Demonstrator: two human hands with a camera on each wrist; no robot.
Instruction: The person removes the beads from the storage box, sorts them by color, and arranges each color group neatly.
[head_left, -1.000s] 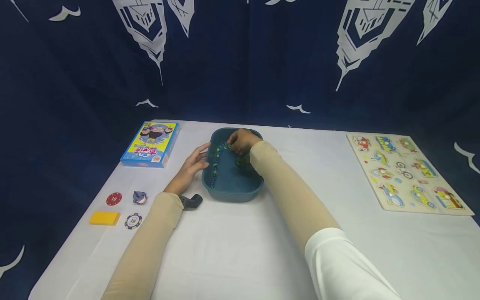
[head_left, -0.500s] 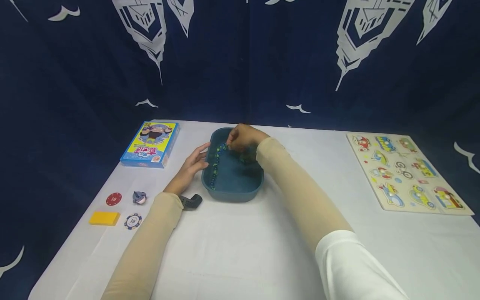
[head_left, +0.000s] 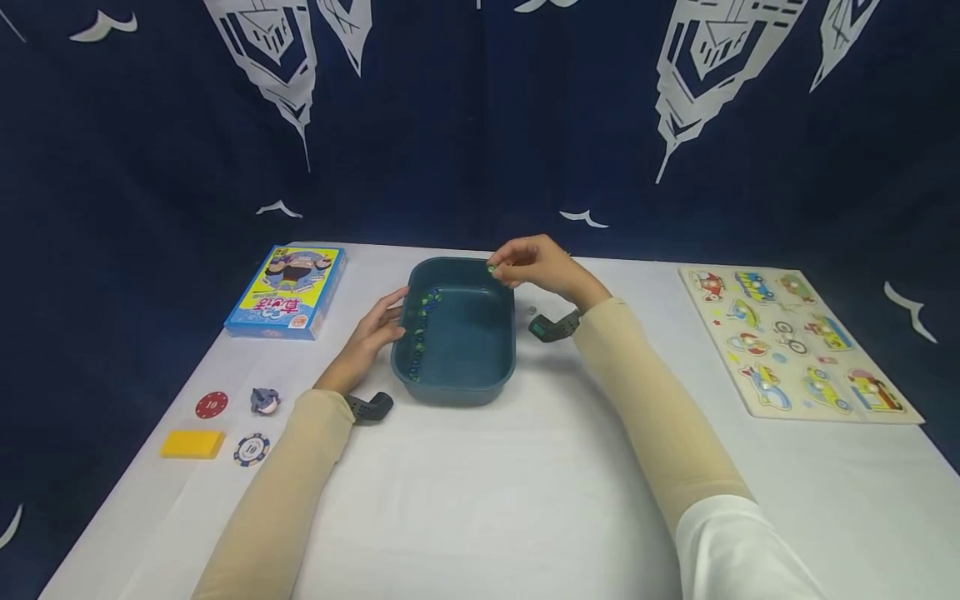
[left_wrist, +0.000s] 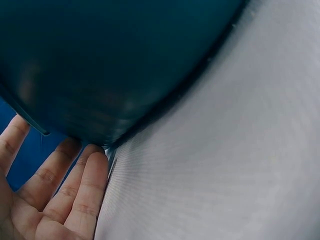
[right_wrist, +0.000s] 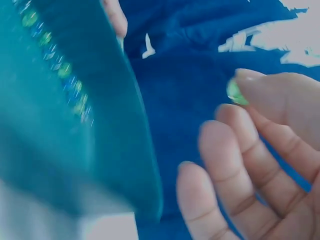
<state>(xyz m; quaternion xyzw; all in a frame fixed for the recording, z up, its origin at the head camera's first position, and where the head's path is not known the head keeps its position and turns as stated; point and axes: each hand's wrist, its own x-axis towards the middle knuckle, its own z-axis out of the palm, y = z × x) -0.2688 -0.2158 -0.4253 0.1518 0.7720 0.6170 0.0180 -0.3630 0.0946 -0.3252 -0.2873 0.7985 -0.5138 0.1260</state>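
Observation:
Near the far right corner of a dark teal bin, my right hand pinches a translucent green glass marble between thumb and forefinger. Its other fingers are loosely bent and spread in the right wrist view. My left hand rests its fairly straight fingertips against the bin's left wall; the left wrist view shows those fingers at the wall. Inside the bin, a row of blue and green marbles runs along the left side and bends inward at the far end.
A small clear piece lies right of the bin. On the left are a blue-yellow box, red chip, shark figure, yellow block and white-blue chip. A picture puzzle board lies at right.
My right hand has risen out of the bin and moved right with a green marble. My left hand stays at the bin's side. The view has shifted slightly, so everything sits farther left.

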